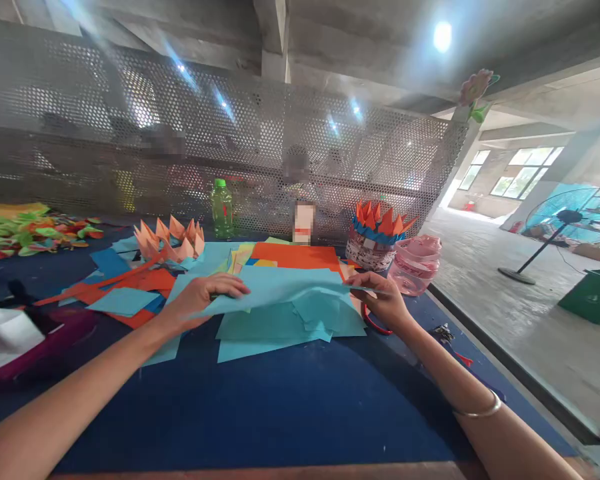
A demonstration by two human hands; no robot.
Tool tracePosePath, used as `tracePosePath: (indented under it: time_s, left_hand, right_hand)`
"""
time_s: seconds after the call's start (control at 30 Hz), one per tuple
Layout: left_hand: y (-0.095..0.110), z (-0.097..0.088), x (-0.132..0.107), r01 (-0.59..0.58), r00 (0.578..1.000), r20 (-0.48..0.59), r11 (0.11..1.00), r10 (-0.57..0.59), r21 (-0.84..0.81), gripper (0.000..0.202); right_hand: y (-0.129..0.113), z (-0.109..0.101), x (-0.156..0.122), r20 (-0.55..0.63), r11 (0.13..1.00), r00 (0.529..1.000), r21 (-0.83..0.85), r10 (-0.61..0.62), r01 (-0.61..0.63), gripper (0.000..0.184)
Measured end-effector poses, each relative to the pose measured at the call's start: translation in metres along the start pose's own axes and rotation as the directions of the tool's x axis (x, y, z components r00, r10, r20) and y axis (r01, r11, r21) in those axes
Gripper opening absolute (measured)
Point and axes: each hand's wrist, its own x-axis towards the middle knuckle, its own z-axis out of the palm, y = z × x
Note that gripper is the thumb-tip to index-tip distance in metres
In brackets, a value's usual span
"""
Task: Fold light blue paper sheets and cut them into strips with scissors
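A sheet of light blue paper (275, 287) is stretched between my two hands, a little above the table, its middle slightly buckled. My left hand (207, 297) grips its left end, fingers on top. At the other end my right hand (377, 293) pinches the sheet between thumb and fingers. Below it lie more light blue sheets (260, 333), some cut into smaller pieces. Orange paper (295, 257) lies just behind the held sheet. A red loop (377, 323), perhaps a scissors handle, shows under my right hand.
Folded peach paper points (173, 240) form a ring at the left, near orange and blue scraps (125, 300). A green bottle (223, 210), a container with orange paper points (373, 243) and a pink plastic container (415, 263) stand behind. A perforated screen (260, 147) edges the blue table (280, 413).
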Motion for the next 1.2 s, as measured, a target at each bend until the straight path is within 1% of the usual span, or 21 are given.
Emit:
tracePosePath:
  time_s: [0.03, 0.07, 0.1, 0.17, 0.23, 0.3, 0.37, 0.43, 0.47, 0.53, 0.6, 0.67, 0.7, 0.77, 0.87, 0.97, 1.03, 1.13, 1.2]
  left_hand:
    - [-0.001, -0.001, -0.001, -0.041, 0.996, 0.086, 0.999, 0.039, 0.022, 0.023]
    - [-0.002, -0.003, -0.002, -0.078, 0.981, 0.182, 0.996, 0.068, 0.047, 0.02]
    - [-0.003, -0.005, -0.004, -0.11, 0.955, 0.283, 0.991, 0.082, 0.082, 0.02]
    - [-0.003, -0.01, -0.008, -0.143, 0.903, 0.425, 0.975, 0.057, 0.173, 0.032]
    - [-0.001, -0.014, -0.013, -0.152, 0.868, 0.496, 0.958, 0.012, 0.244, 0.045]
    - [0.004, -0.014, -0.018, -0.16, 0.85, 0.527, 0.941, -0.022, 0.298, 0.058]
    - [0.012, -0.011, -0.021, -0.177, 0.852, 0.523, 0.928, -0.022, 0.328, 0.067]
    - [0.021, -0.006, -0.022, -0.215, 0.863, 0.504, 0.925, 0.03, 0.313, 0.065]
    - [0.025, -0.004, -0.022, -0.237, 0.867, 0.493, 0.927, 0.069, 0.289, 0.06]
    - [0.029, 0.001, -0.02, -0.293, 0.882, 0.44, 0.928, 0.168, 0.232, 0.052]
    - [0.029, 0.004, -0.018, -0.364, 0.895, 0.347, 0.91, 0.282, 0.198, 0.047]
    - [0.023, 0.006, -0.016, -0.416, 0.899, 0.243, 0.883, 0.363, 0.219, 0.043]
    - [0.02, 0.006, -0.015, -0.42, 0.903, 0.209, 0.874, 0.376, 0.245, 0.04]
    - [0.014, 0.007, -0.012, -0.392, 0.917, 0.199, 0.87, 0.345, 0.299, 0.032]
    - [0.009, 0.007, -0.011, -0.314, 0.939, 0.244, 0.891, 0.241, 0.328, 0.025]
    - [0.007, 0.009, -0.011, -0.247, 0.948, 0.272, 0.923, 0.166, 0.296, 0.029]
    - [0.007, 0.009, -0.012, -0.221, 0.944, 0.299, 0.939, 0.139, 0.262, 0.033]
    - [0.006, 0.005, -0.013, -0.171, 0.938, 0.332, 0.964, 0.096, 0.204, 0.04]
    - [0.004, 0.002, -0.012, -0.112, 0.94, 0.337, 0.979, 0.049, 0.171, 0.041]
  right_hand:
    - [0.004, -0.002, 0.0, 0.089, 0.998, 0.995, -0.045, -0.035, 0.039, 0.022]
    - [0.009, -0.004, 0.001, 0.182, 0.993, 0.981, -0.083, -0.066, 0.082, 0.023]
    - [0.014, -0.006, 0.003, 0.271, 0.986, 0.958, -0.114, -0.088, 0.123, 0.026]
    - [0.023, -0.008, 0.006, 0.398, 0.958, 0.909, -0.191, -0.124, 0.214, 0.028]
    - [0.03, -0.008, 0.008, 0.46, 0.928, 0.876, -0.243, -0.145, 0.281, 0.029]
    - [0.033, -0.008, 0.009, 0.513, 0.903, 0.843, -0.269, -0.158, 0.334, 0.031]
    - [0.033, -0.008, 0.009, 0.568, 0.872, 0.803, -0.283, -0.182, 0.399, 0.033]
    - [0.034, -0.01, 0.008, 0.601, 0.821, 0.771, -0.32, -0.21, 0.473, 0.034]
    - [0.035, -0.012, 0.008, 0.6, 0.794, 0.769, -0.347, -0.222, 0.5, 0.034]
    - [0.038, -0.015, 0.007, 0.559, 0.752, 0.792, -0.406, -0.245, 0.519, 0.033]
    - [0.042, -0.019, 0.006, 0.514, 0.731, 0.817, -0.447, -0.262, 0.516, 0.033]
    - [0.044, -0.021, 0.006, 0.477, 0.729, 0.836, -0.466, -0.27, 0.501, 0.032]
    - [0.044, -0.022, 0.005, 0.469, 0.73, 0.842, -0.473, -0.264, 0.493, 0.031]
    - [0.041, -0.022, 0.004, 0.461, 0.736, 0.854, -0.487, -0.241, 0.47, 0.028]
    - [0.033, -0.021, 0.003, 0.467, 0.756, 0.866, -0.498, -0.179, 0.425, 0.025]
    - [0.025, -0.02, 0.002, 0.489, 0.797, 0.867, -0.484, -0.097, 0.362, 0.023]
    - [0.02, -0.019, 0.0, 0.494, 0.816, 0.868, -0.477, -0.058, 0.326, 0.025]
    - [0.014, -0.016, -0.004, 0.488, 0.83, 0.872, -0.466, -0.048, 0.307, 0.038]
    - [0.013, -0.014, -0.006, 0.503, 0.842, 0.863, -0.447, -0.042, 0.302, 0.04]
